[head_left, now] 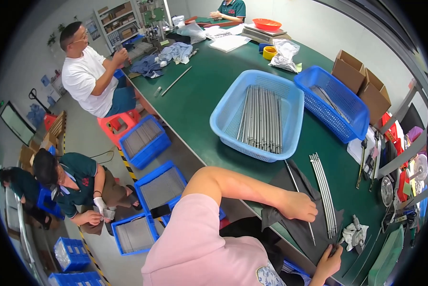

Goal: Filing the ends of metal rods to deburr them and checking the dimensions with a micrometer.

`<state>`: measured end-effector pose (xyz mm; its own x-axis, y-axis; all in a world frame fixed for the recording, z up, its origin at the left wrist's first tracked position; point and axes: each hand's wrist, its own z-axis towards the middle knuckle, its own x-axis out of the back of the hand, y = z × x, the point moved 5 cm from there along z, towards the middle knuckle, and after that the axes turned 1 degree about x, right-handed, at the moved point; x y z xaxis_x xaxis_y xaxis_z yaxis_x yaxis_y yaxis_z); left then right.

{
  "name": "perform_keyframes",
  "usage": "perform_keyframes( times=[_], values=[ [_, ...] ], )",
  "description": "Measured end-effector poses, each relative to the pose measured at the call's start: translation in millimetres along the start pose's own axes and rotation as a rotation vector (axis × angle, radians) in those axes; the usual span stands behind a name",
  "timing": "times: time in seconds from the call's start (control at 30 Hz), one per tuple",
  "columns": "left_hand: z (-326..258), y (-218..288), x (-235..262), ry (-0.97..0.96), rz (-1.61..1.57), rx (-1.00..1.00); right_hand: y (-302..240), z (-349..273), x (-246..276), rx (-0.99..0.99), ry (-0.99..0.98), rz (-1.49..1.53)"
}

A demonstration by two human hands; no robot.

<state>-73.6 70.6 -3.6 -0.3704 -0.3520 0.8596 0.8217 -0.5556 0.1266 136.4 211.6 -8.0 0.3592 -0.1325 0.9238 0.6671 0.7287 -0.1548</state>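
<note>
My left hand (297, 206) is closed around a thin metal rod (292, 176), which shows above and below the fist. Beneath it a dark grey cloth (281, 217) is spread at the table's near edge. My right hand (327, 263) pinches the cloth's lower corner close to the rod's lower end; its fingertips are partly hidden. Just right of the cloth, several metal rods (323, 195) lie side by side in a row. Beyond my left hand stands a light blue basket (219, 121) with many similar rods (261, 119) in it.
A darker blue basket (314, 112) with a few rods and open cardboard boxes (350, 71) stand to the right. A crumpled white cloth (354, 236) lies by my right hand. Blue crates (147, 148) line the table's left side. A seated person (87, 81) and a crouching co-worker (80, 183) are left.
</note>
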Motion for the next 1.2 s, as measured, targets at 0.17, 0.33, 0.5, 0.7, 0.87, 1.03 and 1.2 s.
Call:
perform_keyframes(
  times=[0.17,0.33,0.5,0.7,0.87,1.03,1.2],
  values=[
    [19.1,18.2,5.3,0.011,0.122,-0.033,-6.9,-6.0,23.4,-0.039,0.01,0.011],
    [58.0,41.4,-7.8,0.133,0.123,0.025,62.2,-22.2,2.4,-0.147,0.174,0.446],
    [50.2,40.9,7.5,0.019,-0.111,0.298,22.7,-59.7,17.0,-0.62,0.189,0.603],
    [56.5,49.8,-9.7,-0.13,0.045,0.186,-28.4,-90.1,33.8,-0.555,0.233,0.872],
    [60.1,61.9,-5.1,-0.187,0.115,0.141,-41.4,-107.7,26.0,-0.482,0.259,0.925],
    [55.9,66.2,-3.1,-0.277,0.178,0.124,-43.1,-108.8,21.7,-0.421,0.296,0.687],
    [66.5,62.2,0.5,-0.32,0.127,0.13,-46.0,-104.1,22.4,-0.441,0.263,0.619]
  ],
)
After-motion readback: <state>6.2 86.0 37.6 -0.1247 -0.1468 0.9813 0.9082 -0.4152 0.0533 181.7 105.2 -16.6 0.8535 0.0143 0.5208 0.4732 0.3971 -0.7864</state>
